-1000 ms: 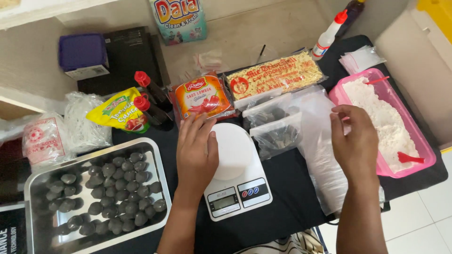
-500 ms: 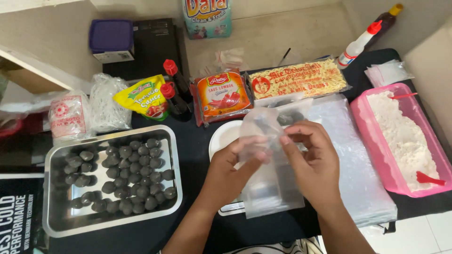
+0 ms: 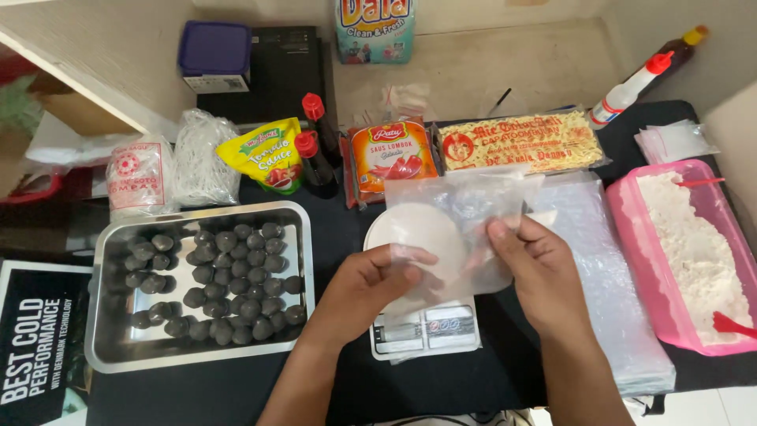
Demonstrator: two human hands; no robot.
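Two hands: both bare, meeting above a small white kitchen scale.
Left hand: fingers pinch the near left edge of a clear plastic bag.
Right hand: thumb and fingers pinch the same bag at its right side, as if parting its mouth.
Bag: held between both hands, just above the scale's round white plate; it looks empty.
Left of the hands: a metal tray packed with dark round balls, all lying in the tray.
Right of the hands: a flat stack of clear bags, then a pink tub of white flour with a red scoop in it.
Beyond the hands: a yellow sauce pouch, two dark red-capped bottles, an orange sauce packet and a noodle packet, in a row.
Progress: judging by the empty bag and full tray, no balls are bagged yet; filling and weighing remain.
Edges and room: the scale sits near the table's front edge; open black cloth lies between tray and scale, while the tub sits close to the right edge.
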